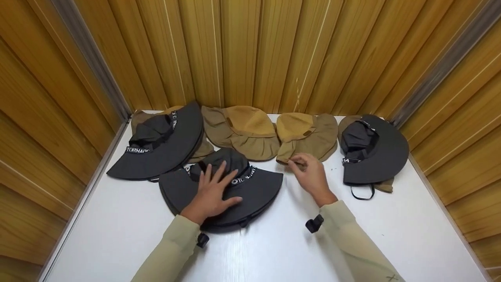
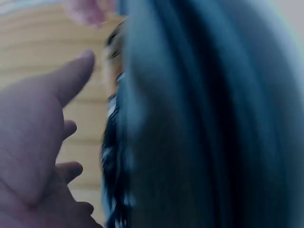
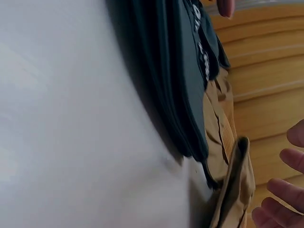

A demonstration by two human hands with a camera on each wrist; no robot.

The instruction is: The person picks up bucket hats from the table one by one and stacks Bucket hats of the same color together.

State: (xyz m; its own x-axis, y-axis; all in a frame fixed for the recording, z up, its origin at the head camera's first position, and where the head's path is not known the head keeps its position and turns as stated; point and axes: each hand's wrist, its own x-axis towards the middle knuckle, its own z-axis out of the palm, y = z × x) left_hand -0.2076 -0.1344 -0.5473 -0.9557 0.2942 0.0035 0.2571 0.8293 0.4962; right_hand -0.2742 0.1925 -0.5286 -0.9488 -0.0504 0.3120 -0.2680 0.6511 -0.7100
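My left hand (image 1: pixel 211 196) is spread over a dark grey wide-brimmed hat (image 1: pixel 250 203) at the front; whether the palm touches it I cannot tell. Under that hat's brim show further dark layers. In the left wrist view the left hand (image 2: pixel 33 137) has its fingers apart beside the blurred dark brim (image 2: pixel 213 118). My right hand (image 1: pixel 311 176) is at the near brim corner of a brown hat (image 1: pixel 305 129). The right wrist view shows the right hand's relaxed fingers (image 3: pixel 287 190) beside the raised brown brim (image 3: pixel 232 190), with a gap between them.
Another brown hat (image 1: pixel 250 121) lies at the back centre. Dark hats lie over brown ones at the left (image 1: pixel 164 152) and at the right (image 1: pixel 375 152); a black strap (image 1: pixel 363 197) hangs from the right one. Wood-patterned walls (image 1: pixel 258 51) enclose the white table (image 1: pixel 274 250).
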